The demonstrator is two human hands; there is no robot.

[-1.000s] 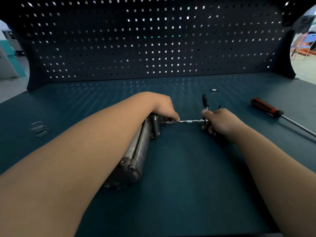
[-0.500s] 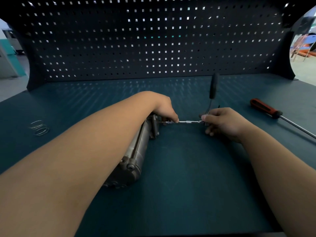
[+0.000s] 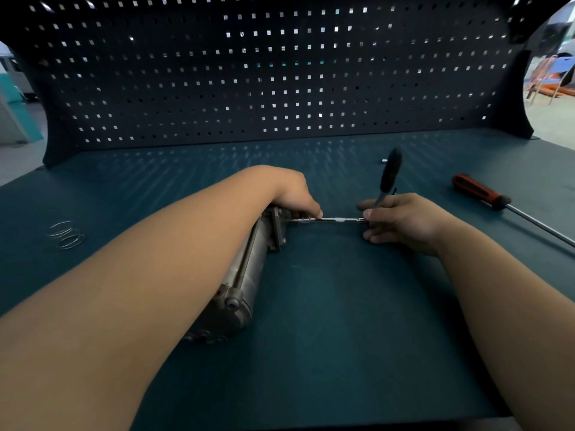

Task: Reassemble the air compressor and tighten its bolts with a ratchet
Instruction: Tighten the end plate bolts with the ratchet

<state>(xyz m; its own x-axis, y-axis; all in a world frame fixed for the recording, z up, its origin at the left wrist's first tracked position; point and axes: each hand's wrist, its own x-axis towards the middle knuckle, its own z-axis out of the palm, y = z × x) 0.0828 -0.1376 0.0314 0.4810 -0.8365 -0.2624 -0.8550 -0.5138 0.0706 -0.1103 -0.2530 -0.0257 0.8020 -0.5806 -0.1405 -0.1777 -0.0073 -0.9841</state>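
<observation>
The metal air compressor lies on its side on the teal bench, partly under my left forearm. My left hand rests over its far end cap, fingers curled down onto the socket end of a thin extension bar. That bar runs right to the ratchet, whose black handle stands tilted up and away. My right hand grips the ratchet at its head, thumb on the bar's end. The bolt itself is hidden by my fingers.
A red-handled screwdriver lies at the right, its long shaft running toward the bench edge. A wire spring sits at the left. A small metal part lies behind the ratchet. The pegboard walls off the back.
The ratchet handle has swung from low beside my right hand up to a raised position, then tilted slightly right. My hands and the compressor have stayed in place.
</observation>
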